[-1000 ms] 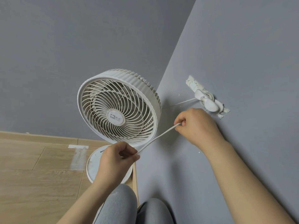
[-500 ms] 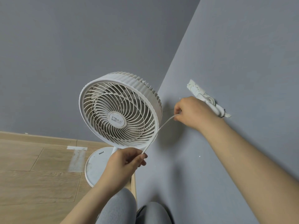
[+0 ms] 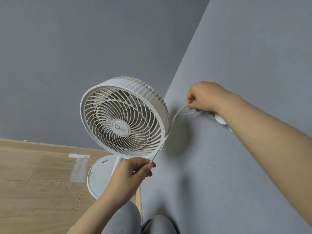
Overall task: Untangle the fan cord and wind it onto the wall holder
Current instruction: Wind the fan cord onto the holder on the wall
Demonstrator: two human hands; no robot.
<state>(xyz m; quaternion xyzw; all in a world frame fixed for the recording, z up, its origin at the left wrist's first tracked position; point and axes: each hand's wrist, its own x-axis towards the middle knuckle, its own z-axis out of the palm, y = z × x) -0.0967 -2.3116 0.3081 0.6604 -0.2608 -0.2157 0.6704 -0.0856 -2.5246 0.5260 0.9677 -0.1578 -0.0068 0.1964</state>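
A white fan (image 3: 124,118) stands on its round base (image 3: 99,176) in the room's corner. Its white cord (image 3: 170,127) curves from my left hand (image 3: 133,173) up past the fan's rim to my right hand (image 3: 204,97). My left hand pinches the cord in front of the fan's base. Against the right wall, my right hand pinches the cord at the white wall holder (image 3: 219,119), which my wrist mostly hides. A second strand runs from the holder towards the fan.
Grey walls meet in a corner behind the fan. The wooden floor (image 3: 38,183) has a strip of pale tape (image 3: 78,168) left of the base. My grey-trousered knees (image 3: 123,220) are at the bottom edge, close to the right wall.
My right hand has carried the cord up and over the wall holder, covering it. The cord went from a taut straight line to a slack curve. My left hand stayed by the base.
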